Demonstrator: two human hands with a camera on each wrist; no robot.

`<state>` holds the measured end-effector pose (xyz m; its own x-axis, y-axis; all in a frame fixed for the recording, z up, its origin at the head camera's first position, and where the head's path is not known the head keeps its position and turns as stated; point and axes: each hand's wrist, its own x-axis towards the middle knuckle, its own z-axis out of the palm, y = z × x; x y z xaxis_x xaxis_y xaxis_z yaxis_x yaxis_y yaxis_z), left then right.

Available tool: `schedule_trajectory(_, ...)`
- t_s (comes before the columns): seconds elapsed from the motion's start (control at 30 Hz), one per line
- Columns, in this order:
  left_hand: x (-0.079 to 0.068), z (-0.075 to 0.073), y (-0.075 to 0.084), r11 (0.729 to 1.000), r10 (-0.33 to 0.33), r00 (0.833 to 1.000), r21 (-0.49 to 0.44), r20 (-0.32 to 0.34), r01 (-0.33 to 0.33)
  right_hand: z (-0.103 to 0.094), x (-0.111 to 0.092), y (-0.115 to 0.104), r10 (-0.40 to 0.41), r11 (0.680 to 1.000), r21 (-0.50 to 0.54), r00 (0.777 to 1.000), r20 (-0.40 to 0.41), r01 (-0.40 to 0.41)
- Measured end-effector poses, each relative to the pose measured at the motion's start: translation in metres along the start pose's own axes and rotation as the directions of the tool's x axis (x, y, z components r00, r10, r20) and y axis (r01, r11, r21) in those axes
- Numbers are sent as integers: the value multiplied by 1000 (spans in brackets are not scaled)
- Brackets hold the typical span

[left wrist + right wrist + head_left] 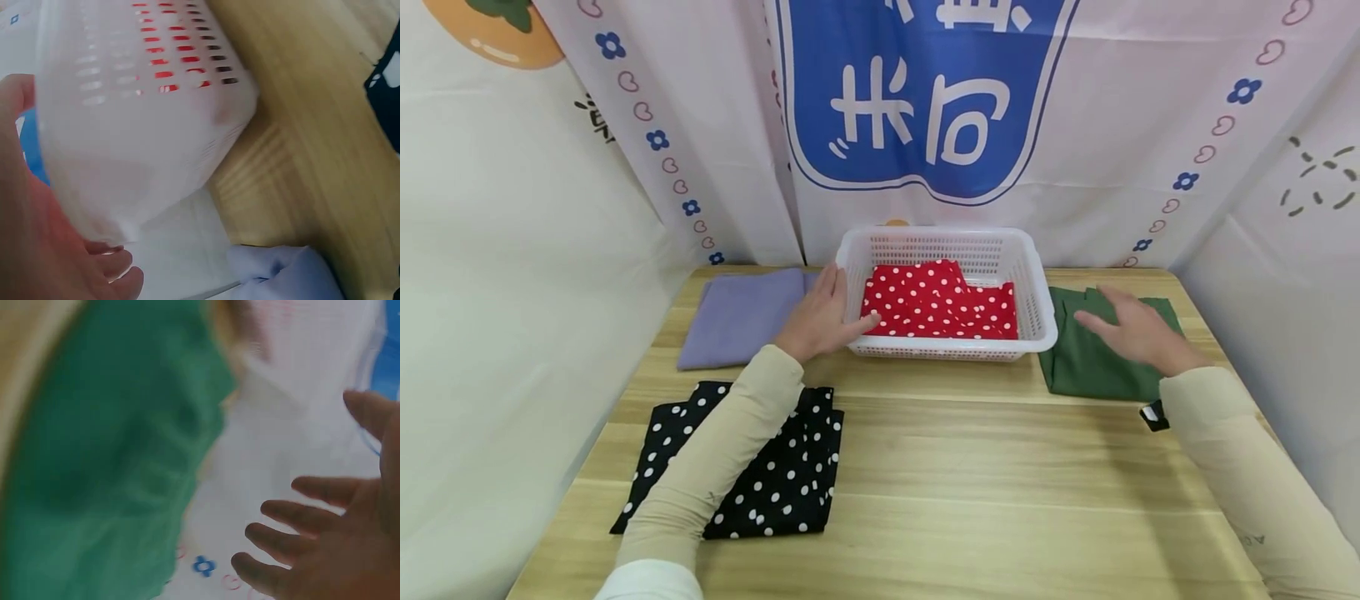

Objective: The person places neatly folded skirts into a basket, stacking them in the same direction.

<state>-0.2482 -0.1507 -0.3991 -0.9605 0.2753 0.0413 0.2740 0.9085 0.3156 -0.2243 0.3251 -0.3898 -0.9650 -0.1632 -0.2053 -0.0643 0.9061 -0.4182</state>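
A white plastic basket stands at the back middle of the table, with a folded red polka-dot cloth inside. At the basket's left end, my left hand holds the rim, its thumb over the front left corner. In the left wrist view the fingers curl at the edge of the basket. Apart from the basket, my right hand is over a folded green cloth, fingers spread and holding nothing. The right wrist view shows those spread fingers beside the green cloth, which is blurred.
A folded purple cloth lies at the back left. Nearer the front left is a black polka-dot cloth, partly covered by my left forearm. A small black-and-white item shows beside my right sleeve. Printed white curtains border the wooden table.
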Motion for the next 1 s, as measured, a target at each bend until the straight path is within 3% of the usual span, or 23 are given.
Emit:
schedule_trajectory(0.23,-4,8,-3,998,-1,1000,68,21,0,35,6,26,34,984,-178,993,112,-14)
schedule_trajectory(0.4,-3,10,-2,996,-1,1000,92,30,-2,50,7,39,110,975,-211,974,199,-67)
schedule_trajectory(0.77,-2,10,1,993,-4,999,119,52,-3,53,-1,34,159,969,-223,958,238,-106)
schedule_trajectory(1.0,-2,11,1,991,-9,998,131,57,2,57,-8,33,147,970,-226,961,236,-93)
